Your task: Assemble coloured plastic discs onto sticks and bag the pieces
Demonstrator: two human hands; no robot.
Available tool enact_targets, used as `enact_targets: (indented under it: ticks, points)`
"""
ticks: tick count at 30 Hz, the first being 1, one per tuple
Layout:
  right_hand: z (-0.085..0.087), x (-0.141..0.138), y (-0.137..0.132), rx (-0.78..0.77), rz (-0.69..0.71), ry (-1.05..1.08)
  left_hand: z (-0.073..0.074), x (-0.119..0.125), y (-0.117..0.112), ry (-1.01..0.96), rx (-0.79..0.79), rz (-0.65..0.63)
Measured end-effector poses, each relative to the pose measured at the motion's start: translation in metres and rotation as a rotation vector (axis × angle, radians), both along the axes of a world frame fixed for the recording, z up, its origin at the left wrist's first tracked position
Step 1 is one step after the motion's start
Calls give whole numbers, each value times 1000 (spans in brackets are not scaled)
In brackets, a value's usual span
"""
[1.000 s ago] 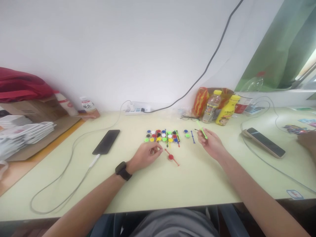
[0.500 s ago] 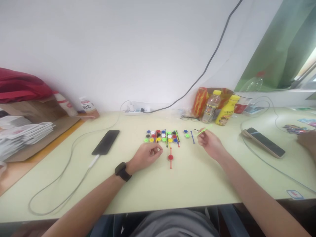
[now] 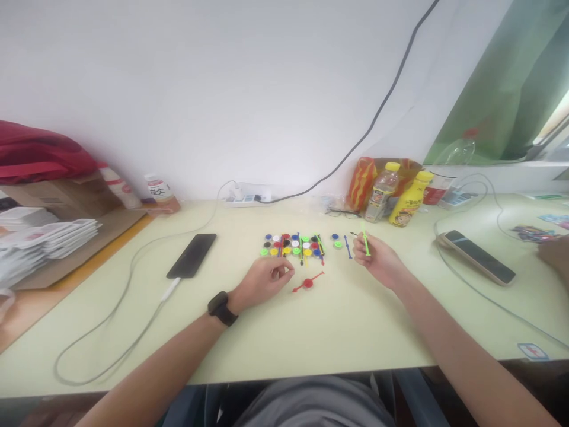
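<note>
At the far left, soft red fabric (image 3: 42,157) lies in folds over a brown cardboard box (image 3: 62,198), with thin white pieces (image 3: 66,237) heaped in front of it. Next comes a flat, dark phone (image 3: 192,256), tilted slightly on the smooth pale table (image 3: 329,344), a white plug at its lower end. The left forearm slants up from the bottom edge, a black watch (image 3: 222,308) around its wrist; the left hand (image 3: 262,280) is turned inward, low over the table, fingers curled and thumb near the index tip — whether they meet, or hold anything, I cannot tell.

Beyond its knuckles sit rows of round, button-like discs (image 3: 296,251) in several colours, slim arrows lying among them. Just right of its fingertips, a red spinner (image 3: 308,283) lies aslant: a round hub on a thin arrow. Farther right are a blue disc (image 3: 335,236), a green disc (image 3: 338,244) and a straight blue arrow (image 3: 348,247).

The right forearm reaches in diagonally, and the right hand (image 3: 377,256) pinches a bright green arrow (image 3: 366,244) — slender, nearly upright in view — between thumb and fingers. Behind stand two yellow-capped bottles (image 3: 406,201).
</note>
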State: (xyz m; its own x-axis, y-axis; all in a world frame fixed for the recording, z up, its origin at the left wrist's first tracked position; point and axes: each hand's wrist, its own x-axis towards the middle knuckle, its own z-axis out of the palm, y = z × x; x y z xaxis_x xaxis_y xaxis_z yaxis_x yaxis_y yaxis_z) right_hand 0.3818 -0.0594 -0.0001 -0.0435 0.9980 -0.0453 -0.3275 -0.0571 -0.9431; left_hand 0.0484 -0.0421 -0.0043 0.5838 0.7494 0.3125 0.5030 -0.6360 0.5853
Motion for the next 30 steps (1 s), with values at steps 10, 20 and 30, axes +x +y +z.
enact_targets:
  ticks: [10, 20, 30]
  points:
    - [1, 0, 0, -2, 13, -26, 0, 1, 0, -9, 8, -8]
    - [-1, 2, 1, 17, 28, 18, -1, 1, 1, 0, 12, -7]
    - [-10, 0, 1, -28, -105, 60, -2, 0, 1, 29, -49, -31]
